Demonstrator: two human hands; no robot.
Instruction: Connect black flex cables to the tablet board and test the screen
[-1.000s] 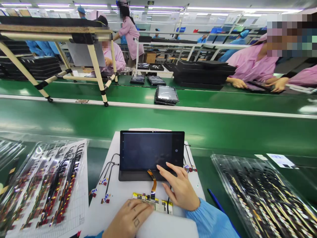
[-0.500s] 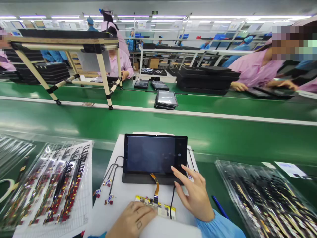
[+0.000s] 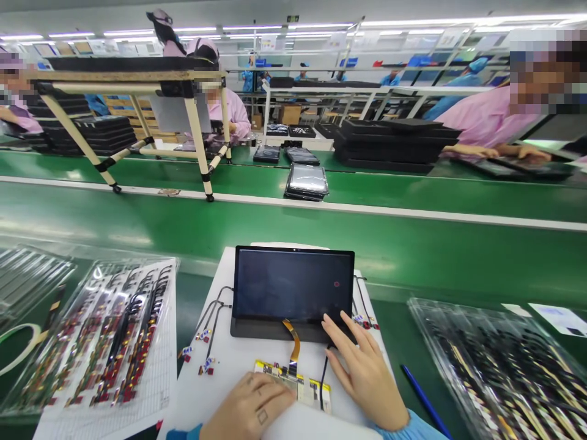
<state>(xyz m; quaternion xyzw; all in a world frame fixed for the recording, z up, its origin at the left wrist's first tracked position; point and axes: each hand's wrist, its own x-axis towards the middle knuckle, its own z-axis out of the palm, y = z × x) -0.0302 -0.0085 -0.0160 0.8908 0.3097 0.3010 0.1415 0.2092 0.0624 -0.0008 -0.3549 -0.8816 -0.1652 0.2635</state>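
Observation:
A tablet screen (image 3: 293,282) is propped on a white stand (image 3: 229,385), dark with a small reddish circle near its right side. From its lower edge an orange-brown flex cable (image 3: 293,342) runs down to a circuit board (image 3: 312,391) with yellow edges. My left hand (image 3: 254,403) lies closed over the board's left part, fingers bent and together; its fingertips are partly hidden. My right hand (image 3: 367,376) is open at the screen's lower right corner, fingers spread, index fingertip at the lower bezel. I cannot tell whether it touches. A black cable (image 3: 324,374) passes beside it.
Small camera-like modules on wires (image 3: 206,365) lie on the stand's left. Plastic trays of flex parts (image 3: 110,342) and cabled parts (image 3: 499,366) flank the stand. A blue pen (image 3: 424,400) lies at right. Beyond the green conveyor (image 3: 137,214), co-workers in pink sit near stacked black trays (image 3: 389,146).
The circle on the screen has turned from whitish to reddish. My right hand has moved slightly down relative to the screen. My left hand stays on the board. The whole view has shifted slightly.

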